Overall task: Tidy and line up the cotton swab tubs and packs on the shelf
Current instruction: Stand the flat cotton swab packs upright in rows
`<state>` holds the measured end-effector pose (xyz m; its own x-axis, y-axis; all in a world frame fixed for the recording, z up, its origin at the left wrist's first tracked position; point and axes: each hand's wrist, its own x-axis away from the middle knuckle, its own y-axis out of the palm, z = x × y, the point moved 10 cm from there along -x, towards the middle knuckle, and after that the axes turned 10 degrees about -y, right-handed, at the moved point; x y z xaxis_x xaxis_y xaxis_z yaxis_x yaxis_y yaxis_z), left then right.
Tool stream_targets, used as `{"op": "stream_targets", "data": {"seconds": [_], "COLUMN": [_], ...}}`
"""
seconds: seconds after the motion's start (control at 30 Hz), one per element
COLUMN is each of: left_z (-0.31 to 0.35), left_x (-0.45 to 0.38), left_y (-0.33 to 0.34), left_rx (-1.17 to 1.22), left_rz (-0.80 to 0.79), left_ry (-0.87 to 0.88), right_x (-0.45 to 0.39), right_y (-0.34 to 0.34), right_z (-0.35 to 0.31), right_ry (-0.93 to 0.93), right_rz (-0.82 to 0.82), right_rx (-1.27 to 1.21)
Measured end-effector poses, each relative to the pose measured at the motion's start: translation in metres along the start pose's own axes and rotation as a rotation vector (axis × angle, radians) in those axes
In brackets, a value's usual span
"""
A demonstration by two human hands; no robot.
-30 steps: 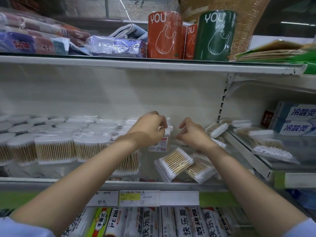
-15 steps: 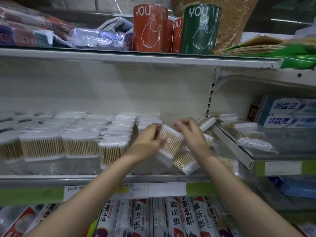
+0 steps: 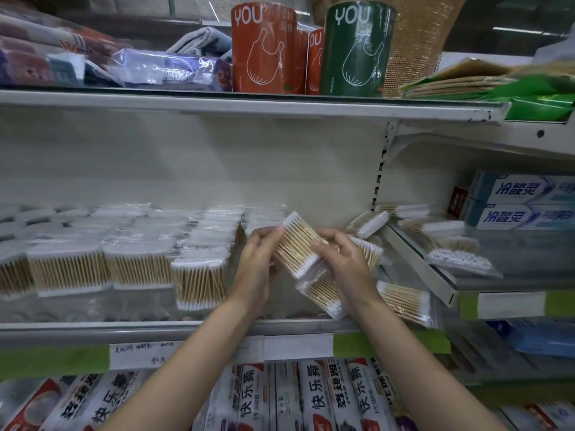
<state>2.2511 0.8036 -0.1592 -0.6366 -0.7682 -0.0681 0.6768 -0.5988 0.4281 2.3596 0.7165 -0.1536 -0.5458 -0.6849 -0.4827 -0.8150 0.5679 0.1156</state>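
1. The shelf [image 3: 217, 329] now sits higher and nearer in my view than a second ago. Its left side carries a neat upright row of packs [image 3: 124, 265], while the right side is a loose heap [image 3: 401, 301] of packs lying at all angles.
2. The pack [image 3: 295, 245] that half a second ago was just coming up off the heap is now clear of it, held tilted in mid-air between the row and the heap. I judge that it goes next into the gap beside the last standing pack [image 3: 199, 278].
3. My left hand [image 3: 256, 262] grips the pack's upper left end. A second ago it was clenched further back among the tubs.
4. My right hand [image 3: 340, 259] pinches the pack's lower right edge. Before, it was reaching into the heap.
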Motion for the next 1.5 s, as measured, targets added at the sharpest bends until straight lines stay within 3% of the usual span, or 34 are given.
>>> {"op": "stream_targets", "data": {"seconds": [0.17, 0.27, 0.43, 0.6, 0.7, 0.83, 1.03, 1.27, 1.37, 1.5], "left_z": [0.0, -0.004, -0.013, 0.023, 0.032, 0.017, 0.001, -0.006, 0.0, 0.021], "left_x": [0.0, -0.002, 0.001, 0.016, 0.027, 0.02, 0.009, 0.004, 0.007, 0.012], "left_y": [0.003, 0.002, 0.007, -0.007, 0.007, 0.014, 0.004, 0.001, 0.001, 0.003], "left_rx": [0.103, 0.181, -0.078, -0.54, -0.691, -0.68, -0.324, -0.018, -0.093, -0.479], "left_rz": [-0.03, -0.041, -0.034, 0.289, 0.273, 0.152, 0.074, 0.078, 0.088, 0.103], "left_ry": [-0.001, -0.038, -0.086, 0.272, 0.404, 0.291, 0.057, -0.062, -0.039, 0.031], "right_x": [0.001, 0.003, 0.0, 0.0, 0.0, 0.002, 0.002, 0.0, -0.001, -0.006], "right_y": [-0.005, 0.005, 0.0, -0.003, -0.004, 0.0, 0.004, -0.003, -0.001, 0.004], "right_z": [0.005, 0.005, 0.005, 0.004, 0.005, -0.002, -0.005, 0.004, 0.003, -0.004], "right_ry": [0.042, 0.041, 0.016, 0.016, 0.008, -0.031, -0.055, -0.008, 0.002, 0.015], "right_rz": [0.04, -0.056, 0.004, 0.048, 0.037, -0.024, -0.078, 0.019, -0.01, -0.059], "right_rx": [-0.22, -0.142, -0.209, -0.257, -0.187, -0.152, -0.101, -0.113, -0.114, -0.095]}}
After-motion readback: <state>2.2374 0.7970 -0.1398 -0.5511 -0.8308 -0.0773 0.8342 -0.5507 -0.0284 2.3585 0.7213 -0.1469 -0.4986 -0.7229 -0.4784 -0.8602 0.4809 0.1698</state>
